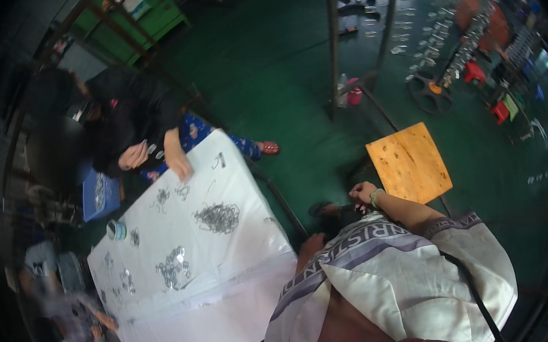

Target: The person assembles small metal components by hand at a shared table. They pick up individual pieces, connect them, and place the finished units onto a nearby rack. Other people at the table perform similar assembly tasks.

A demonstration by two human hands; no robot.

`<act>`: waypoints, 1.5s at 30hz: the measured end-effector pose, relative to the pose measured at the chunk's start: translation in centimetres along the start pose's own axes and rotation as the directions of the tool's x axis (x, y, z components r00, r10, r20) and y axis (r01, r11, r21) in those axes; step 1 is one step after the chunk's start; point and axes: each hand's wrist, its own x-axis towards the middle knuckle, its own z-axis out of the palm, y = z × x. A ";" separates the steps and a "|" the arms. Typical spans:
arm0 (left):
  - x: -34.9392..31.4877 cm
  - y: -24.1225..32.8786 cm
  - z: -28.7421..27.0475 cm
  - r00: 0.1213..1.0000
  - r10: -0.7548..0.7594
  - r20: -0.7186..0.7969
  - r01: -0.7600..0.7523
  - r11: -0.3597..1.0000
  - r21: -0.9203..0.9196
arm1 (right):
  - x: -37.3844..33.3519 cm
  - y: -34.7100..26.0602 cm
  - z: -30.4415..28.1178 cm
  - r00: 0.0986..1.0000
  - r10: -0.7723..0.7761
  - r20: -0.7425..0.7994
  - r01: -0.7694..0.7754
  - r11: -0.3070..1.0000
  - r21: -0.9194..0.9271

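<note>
Right arm bent at elbow, forearm reaching forward and down past the knee. Right hand low, fingers curled loosely, back of hand up, a light green band on the wrist. Whether it grips anything can't be told. Left hand out of view; only a bare knee shows.

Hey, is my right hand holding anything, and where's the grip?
Cannot be told: the right hand is curled low beside the wooden stool, nothing visible in it.
</note>
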 end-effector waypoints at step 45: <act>12.4 -8.3 -10.5 0.876 -0.482 0.034 0.402 0.688 -0.604 | 31.1 -9.5 -0.7 0.663 0.148 0.734 0.677 0.302 -0.672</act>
